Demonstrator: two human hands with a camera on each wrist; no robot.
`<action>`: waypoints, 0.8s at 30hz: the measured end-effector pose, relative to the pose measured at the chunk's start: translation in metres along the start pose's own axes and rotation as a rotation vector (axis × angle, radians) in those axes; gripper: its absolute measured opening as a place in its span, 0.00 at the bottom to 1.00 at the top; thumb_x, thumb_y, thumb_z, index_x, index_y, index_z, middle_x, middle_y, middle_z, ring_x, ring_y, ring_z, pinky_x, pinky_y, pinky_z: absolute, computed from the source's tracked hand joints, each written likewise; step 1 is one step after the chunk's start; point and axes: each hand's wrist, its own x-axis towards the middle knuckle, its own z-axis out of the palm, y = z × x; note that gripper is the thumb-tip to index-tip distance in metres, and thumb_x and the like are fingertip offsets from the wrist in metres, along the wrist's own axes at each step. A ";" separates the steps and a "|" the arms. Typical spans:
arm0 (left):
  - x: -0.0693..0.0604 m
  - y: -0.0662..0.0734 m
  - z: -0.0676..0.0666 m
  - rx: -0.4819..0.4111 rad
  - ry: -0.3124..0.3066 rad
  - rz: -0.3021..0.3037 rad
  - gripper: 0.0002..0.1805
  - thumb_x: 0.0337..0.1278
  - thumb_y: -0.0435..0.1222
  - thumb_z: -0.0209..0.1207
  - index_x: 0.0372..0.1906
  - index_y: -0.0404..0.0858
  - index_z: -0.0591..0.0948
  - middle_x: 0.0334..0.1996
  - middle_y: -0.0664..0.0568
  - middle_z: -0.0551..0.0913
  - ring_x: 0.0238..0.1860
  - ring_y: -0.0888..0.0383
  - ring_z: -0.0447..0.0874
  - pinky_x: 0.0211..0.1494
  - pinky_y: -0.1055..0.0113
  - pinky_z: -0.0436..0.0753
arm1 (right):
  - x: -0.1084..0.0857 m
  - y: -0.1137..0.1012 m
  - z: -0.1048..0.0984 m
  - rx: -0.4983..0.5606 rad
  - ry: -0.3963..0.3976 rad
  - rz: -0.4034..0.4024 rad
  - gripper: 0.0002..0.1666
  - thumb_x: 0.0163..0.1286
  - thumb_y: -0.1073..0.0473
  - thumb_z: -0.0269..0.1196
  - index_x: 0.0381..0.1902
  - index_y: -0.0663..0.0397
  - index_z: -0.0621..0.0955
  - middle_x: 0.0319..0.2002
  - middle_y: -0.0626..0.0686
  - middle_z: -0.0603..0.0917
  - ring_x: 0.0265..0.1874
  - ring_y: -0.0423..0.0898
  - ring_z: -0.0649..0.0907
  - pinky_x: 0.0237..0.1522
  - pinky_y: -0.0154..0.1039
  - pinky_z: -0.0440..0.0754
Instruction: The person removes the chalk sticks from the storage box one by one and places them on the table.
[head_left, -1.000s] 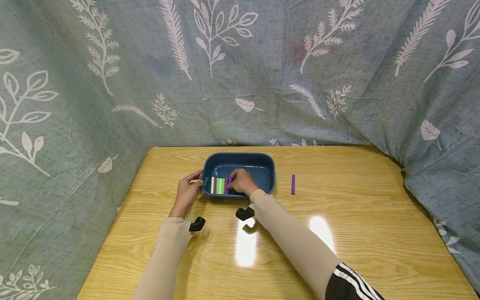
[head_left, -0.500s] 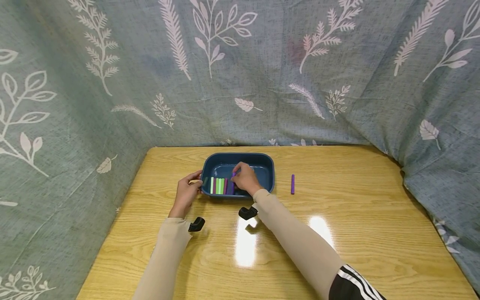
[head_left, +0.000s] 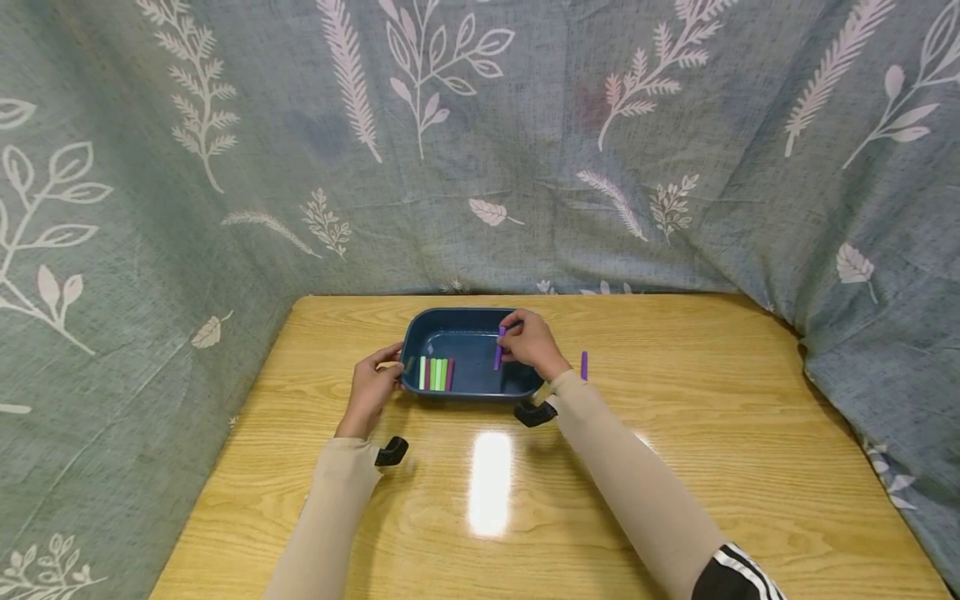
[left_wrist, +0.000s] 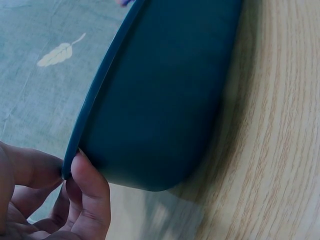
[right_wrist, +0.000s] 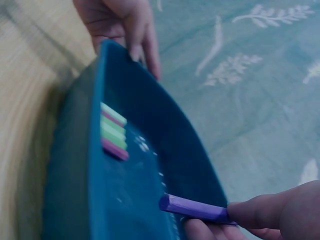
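Observation:
My left hand (head_left: 371,387) grips the rim of a dark blue plastic bin (head_left: 465,395) at its left end. In the left wrist view the thumb and fingers (left_wrist: 92,192) pinch that rim. Over the right half of the bin, my right hand (head_left: 534,343) pinches a short purple stick (head_left: 499,348) by its upper part. In the right wrist view the purple stick (right_wrist: 197,208) looks faceted and smooth. Several white, green and maroon sticks (head_left: 438,374) lie side by side in the bin's left front corner, apart from both hands.
Another purple stick (head_left: 584,365) lies on the wooden table (head_left: 712,417) to the right of the bin, partly behind the right forearm. A grey-blue leaf-print curtain (head_left: 480,167) hangs behind and along both sides of the table.
My right hand has lifted the purple stick from beside the row of sticks and carried it to the right within the bin. My left hand stays on the rim.

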 end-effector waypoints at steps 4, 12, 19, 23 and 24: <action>-0.002 0.000 -0.001 0.003 -0.005 0.003 0.25 0.77 0.24 0.50 0.75 0.28 0.73 0.61 0.31 0.72 0.30 0.62 0.77 0.32 0.71 0.83 | -0.005 0.000 -0.017 0.021 0.012 0.007 0.17 0.76 0.73 0.61 0.61 0.71 0.77 0.41 0.61 0.81 0.35 0.53 0.88 0.52 0.56 0.89; -0.002 -0.001 0.001 0.005 -0.001 0.008 0.25 0.76 0.24 0.51 0.74 0.29 0.74 0.60 0.33 0.72 0.30 0.62 0.77 0.31 0.71 0.83 | -0.014 0.004 -0.052 0.039 0.025 0.023 0.19 0.78 0.72 0.61 0.63 0.69 0.75 0.45 0.60 0.79 0.36 0.49 0.86 0.46 0.46 0.91; -0.001 -0.002 0.000 0.010 -0.001 0.012 0.25 0.77 0.24 0.51 0.74 0.29 0.74 0.59 0.33 0.73 0.31 0.62 0.77 0.32 0.71 0.83 | -0.020 0.016 -0.078 0.080 0.039 0.031 0.19 0.79 0.72 0.59 0.65 0.69 0.73 0.46 0.60 0.77 0.38 0.49 0.86 0.60 0.59 0.84; -0.002 -0.001 0.000 0.009 -0.006 0.017 0.25 0.76 0.24 0.52 0.74 0.28 0.74 0.60 0.32 0.73 0.32 0.60 0.77 0.32 0.70 0.83 | -0.023 0.023 -0.091 0.068 0.061 0.036 0.19 0.80 0.71 0.57 0.66 0.69 0.73 0.47 0.60 0.77 0.40 0.50 0.86 0.61 0.59 0.84; -0.002 -0.001 0.000 0.008 -0.006 0.018 0.25 0.76 0.24 0.52 0.74 0.29 0.74 0.60 0.32 0.73 0.32 0.60 0.78 0.32 0.71 0.83 | -0.024 0.025 -0.095 0.063 0.066 0.038 0.20 0.80 0.71 0.57 0.66 0.70 0.72 0.47 0.61 0.77 0.40 0.50 0.86 0.61 0.58 0.84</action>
